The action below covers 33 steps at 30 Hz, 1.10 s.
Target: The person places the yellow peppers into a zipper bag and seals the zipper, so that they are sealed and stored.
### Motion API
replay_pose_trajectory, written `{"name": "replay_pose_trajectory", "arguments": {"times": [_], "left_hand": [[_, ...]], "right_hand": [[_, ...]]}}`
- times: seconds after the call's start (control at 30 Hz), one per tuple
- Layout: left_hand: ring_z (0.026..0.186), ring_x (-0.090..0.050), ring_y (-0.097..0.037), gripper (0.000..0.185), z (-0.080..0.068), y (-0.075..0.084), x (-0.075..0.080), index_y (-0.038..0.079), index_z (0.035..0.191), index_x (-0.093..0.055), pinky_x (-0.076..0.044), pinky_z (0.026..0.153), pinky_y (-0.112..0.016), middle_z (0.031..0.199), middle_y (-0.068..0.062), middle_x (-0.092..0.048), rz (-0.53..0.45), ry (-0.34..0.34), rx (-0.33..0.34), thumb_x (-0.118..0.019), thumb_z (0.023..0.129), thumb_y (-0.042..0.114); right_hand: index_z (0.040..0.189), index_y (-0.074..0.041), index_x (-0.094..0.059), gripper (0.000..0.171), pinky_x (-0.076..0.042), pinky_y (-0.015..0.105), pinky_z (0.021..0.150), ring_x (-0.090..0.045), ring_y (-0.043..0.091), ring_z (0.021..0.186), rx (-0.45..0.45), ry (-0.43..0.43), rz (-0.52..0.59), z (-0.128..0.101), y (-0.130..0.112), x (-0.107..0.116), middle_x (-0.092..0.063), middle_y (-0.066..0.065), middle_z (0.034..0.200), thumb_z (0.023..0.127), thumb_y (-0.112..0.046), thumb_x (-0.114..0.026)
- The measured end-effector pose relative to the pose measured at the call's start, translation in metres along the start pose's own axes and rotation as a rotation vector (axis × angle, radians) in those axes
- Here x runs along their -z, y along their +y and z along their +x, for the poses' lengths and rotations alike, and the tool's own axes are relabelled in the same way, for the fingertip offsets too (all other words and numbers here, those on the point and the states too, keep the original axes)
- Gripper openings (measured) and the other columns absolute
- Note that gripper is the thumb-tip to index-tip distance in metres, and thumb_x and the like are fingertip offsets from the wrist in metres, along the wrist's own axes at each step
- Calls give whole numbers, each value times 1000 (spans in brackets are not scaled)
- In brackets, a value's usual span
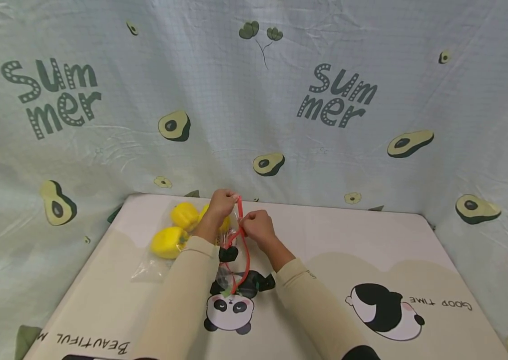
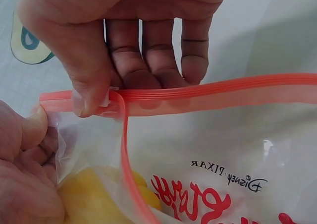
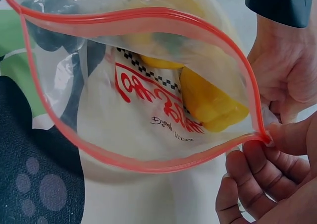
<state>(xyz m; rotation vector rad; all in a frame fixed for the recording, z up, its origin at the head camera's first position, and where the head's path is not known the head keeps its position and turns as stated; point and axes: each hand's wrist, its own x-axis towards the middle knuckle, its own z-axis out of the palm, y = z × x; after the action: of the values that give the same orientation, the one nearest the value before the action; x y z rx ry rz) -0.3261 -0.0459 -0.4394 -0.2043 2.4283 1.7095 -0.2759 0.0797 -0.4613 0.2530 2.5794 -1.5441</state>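
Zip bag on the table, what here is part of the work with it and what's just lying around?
In use:
- zip bag, red seal mostly open
- left hand, pinching the seal's end
- right hand, holding the bag there too
- yellow pepper inside the bag

Lying about:
- two yellow peppers on the table

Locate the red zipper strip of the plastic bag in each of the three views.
Head: red zipper strip at centre, a thin loop between both hands.
Left wrist: a band across the middle, pinched at its left end.
Right wrist: a wide open oval filling the picture.
Shared landmark: yellow pepper inside the bag.
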Motion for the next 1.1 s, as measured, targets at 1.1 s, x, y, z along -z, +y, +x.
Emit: {"name": "replay_pose_trajectory", "arguments": {"times": [1.1], "left_hand": [[87, -45, -21, 24, 3, -1, -1, 2, 90, -58, -39, 76, -30, 89, -5, -47, -9, 2, -13, -52, 109, 15]], "right_hand": [[77, -4, -77, 26, -39, 26, 49, -51, 17, 58, -10, -60, -13, -8, 10, 4, -62, 3, 63, 95, -21, -69]]}}
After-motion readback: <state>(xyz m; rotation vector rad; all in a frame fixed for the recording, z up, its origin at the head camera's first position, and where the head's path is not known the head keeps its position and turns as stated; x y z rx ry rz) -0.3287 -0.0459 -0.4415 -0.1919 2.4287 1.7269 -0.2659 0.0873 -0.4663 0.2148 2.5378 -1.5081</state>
